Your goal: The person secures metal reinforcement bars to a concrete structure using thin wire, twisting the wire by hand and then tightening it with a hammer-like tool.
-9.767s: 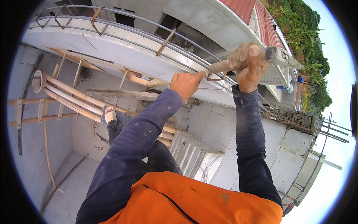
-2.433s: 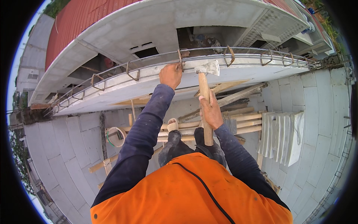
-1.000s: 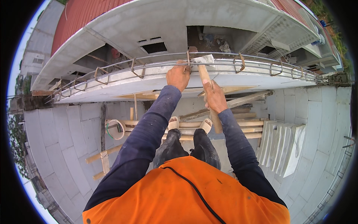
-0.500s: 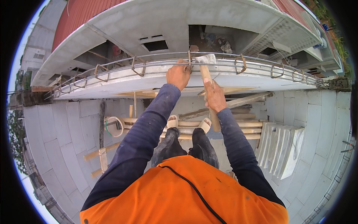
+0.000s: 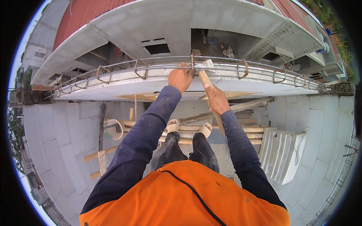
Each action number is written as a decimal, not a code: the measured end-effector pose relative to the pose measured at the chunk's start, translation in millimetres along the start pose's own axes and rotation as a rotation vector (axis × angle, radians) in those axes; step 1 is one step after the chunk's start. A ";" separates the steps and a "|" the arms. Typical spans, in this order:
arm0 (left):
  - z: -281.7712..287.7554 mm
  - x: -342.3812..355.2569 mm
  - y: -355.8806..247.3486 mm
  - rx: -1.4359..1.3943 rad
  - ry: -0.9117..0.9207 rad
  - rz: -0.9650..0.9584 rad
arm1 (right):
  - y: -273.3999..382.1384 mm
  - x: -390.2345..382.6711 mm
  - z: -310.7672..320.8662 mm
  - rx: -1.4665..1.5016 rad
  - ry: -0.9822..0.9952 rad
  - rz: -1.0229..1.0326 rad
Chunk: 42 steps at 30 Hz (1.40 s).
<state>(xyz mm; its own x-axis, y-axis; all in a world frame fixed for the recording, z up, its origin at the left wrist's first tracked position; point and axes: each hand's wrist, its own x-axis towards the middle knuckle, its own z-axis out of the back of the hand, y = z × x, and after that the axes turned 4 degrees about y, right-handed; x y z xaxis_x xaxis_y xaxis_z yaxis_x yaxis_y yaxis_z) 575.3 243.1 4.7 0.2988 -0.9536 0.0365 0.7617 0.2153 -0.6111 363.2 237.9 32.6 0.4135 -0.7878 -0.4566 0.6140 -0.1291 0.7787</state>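
Note:
A steel rebar cage [image 5: 226, 67] of long bars and square stirrups lies along the top of a pale block wall [image 5: 158, 81] in front of me. My left hand [image 5: 180, 78] is closed around the bars beside a rusty stirrup [image 5: 192, 64]; its fingertips are partly hidden. My right hand [image 5: 217, 98] grips the wooden handle of a hatchet [image 5: 205, 80]. The white-caked head, flaring to the right, is at the bars, just right of that stirrup; I cannot tell whether they touch.
Below, my sandalled feet stand on timber planks [image 5: 184, 134] beside a slanting beam [image 5: 245, 105]. A round bucket [image 5: 114, 129] is at left, stacked pale blocks [image 5: 281, 152] at right. Beyond the wall is a lower building with a concrete ledge [image 5: 166, 22] and openings.
The hatchet head has come down and slightly left, closer to the stirrup, and its handle slants more. My left hand stays at the bars.

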 end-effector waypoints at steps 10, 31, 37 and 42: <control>24.8 4.7 15.4 0.001 0.086 -0.077 | 4.9 -12.8 8.2 0.187 -0.053 -0.036; 35.6 3.1 29.8 0.127 0.223 -0.077 | 14.4 -14.6 -30.7 0.161 -0.209 -0.041; 37.0 6.7 29.6 0.131 0.212 -0.102 | 23.3 -16.3 -28.2 0.137 -0.201 -0.035; 36.7 5.2 30.0 0.120 0.200 -0.115 | 31.5 -12.6 -18.8 0.045 -0.122 -0.068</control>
<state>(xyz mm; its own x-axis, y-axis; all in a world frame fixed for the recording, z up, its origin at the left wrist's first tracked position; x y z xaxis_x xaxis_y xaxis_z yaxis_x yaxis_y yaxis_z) 620.8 252.3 15.6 0.0962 -0.9933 -0.0638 0.8503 0.1153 -0.5135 390.0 255.1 54.8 0.2857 -0.8434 -0.4550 0.6059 -0.2089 0.7676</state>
